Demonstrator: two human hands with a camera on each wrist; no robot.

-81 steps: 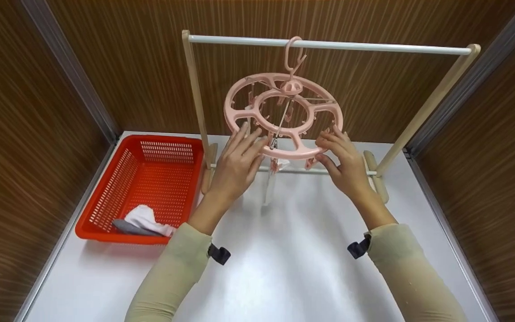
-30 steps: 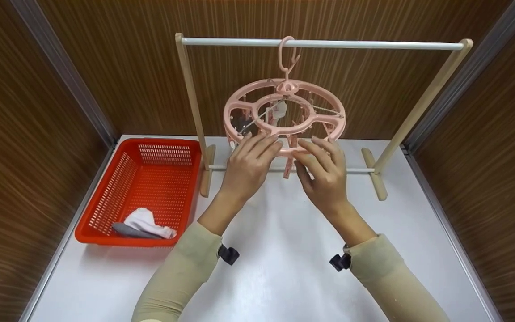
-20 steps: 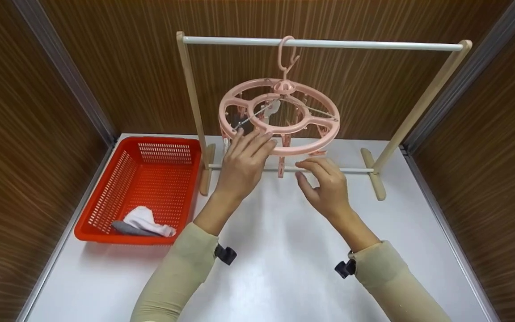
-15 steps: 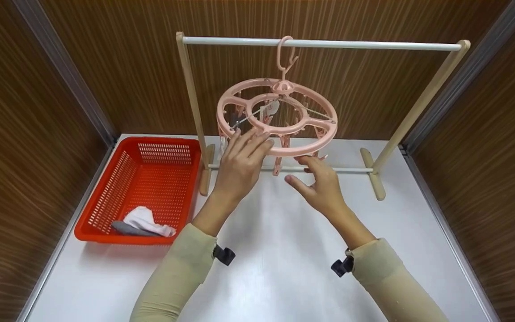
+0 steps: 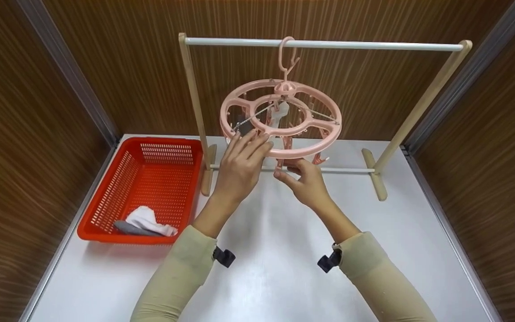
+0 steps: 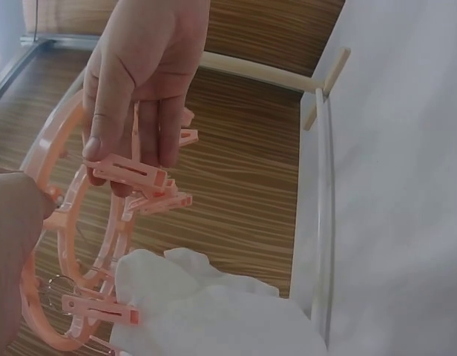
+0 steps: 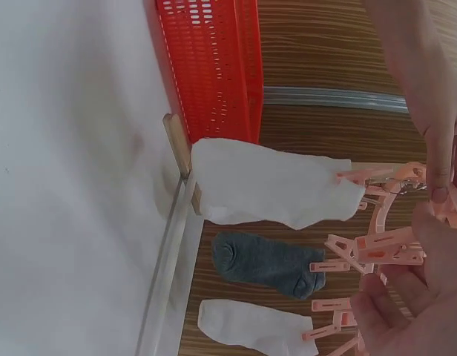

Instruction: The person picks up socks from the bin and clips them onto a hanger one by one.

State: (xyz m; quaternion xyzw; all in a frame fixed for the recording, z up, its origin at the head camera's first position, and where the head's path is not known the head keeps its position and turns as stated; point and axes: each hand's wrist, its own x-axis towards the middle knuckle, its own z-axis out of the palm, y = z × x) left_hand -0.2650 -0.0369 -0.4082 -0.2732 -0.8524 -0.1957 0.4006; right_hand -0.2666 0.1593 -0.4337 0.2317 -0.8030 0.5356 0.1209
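Observation:
A round pink clip hanger [image 5: 324,145] hangs by its hook from a rack's white top bar. My left hand [image 5: 241,165] grips its near rim, fingers over the top. My right hand [image 5: 307,183] is below the rim, pinching a pink clothespin [image 6: 132,175] between thumb and fingers; no cloth shows in that clothespin. In the right wrist view, a large white sock [image 7: 269,185], a grey sock [image 7: 262,263] and another white sock [image 7: 251,326] hang from other clothespins. The large white sock [image 6: 206,304] also hangs close to my left hand in the left wrist view.
A red perforated basket [image 5: 195,188] stands left of the rack, with a white cloth [image 5: 143,218] and a grey one [image 5: 134,229] in its near end. The rack has wooden posts [image 5: 423,107] and a low white rail [image 5: 347,170]. Brown panels [image 5: 128,67] enclose the white table.
The ring has turned, bringing hung socks into view behind it. My right hand left the right rim, dropped below it, and moved left to a clothespin. My left hand stays at the rim.

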